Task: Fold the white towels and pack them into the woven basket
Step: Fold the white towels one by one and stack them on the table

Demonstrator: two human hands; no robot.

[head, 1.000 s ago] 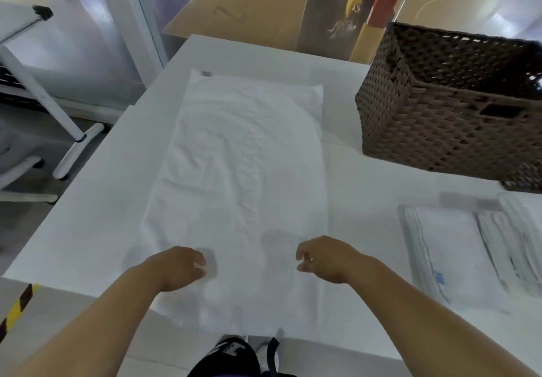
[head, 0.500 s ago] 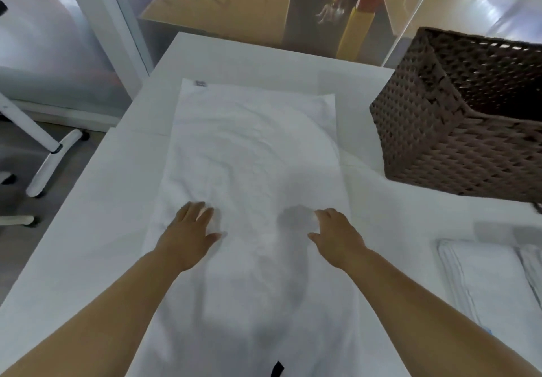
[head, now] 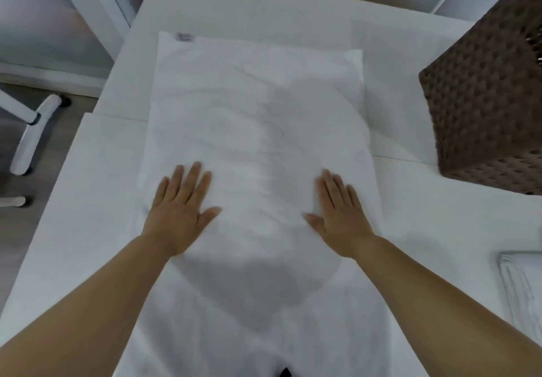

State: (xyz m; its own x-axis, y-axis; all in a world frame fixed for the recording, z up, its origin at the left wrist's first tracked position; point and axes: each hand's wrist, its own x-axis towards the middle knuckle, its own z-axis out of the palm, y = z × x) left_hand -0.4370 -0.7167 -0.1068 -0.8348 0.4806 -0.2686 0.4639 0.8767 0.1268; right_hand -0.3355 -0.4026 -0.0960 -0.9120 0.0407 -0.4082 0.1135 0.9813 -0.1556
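Far left, a wood-look floor (head: 58,124) carries a white wheeled stand leg (head: 32,139), with a frosted panel (head: 44,24) behind. The white table (head: 88,186) fills the rest of the view. A towel (head: 258,112) lies spread lengthwise down its middle. The left hand (head: 179,212) lies flat on it, fingers straight and holding nothing; the right hand (head: 340,215) does likewise near the towel's right edge. The basket (head: 484,98) stands on the table's right side, apart from the towel. A folded towel (head: 519,288) lies at the right edge.
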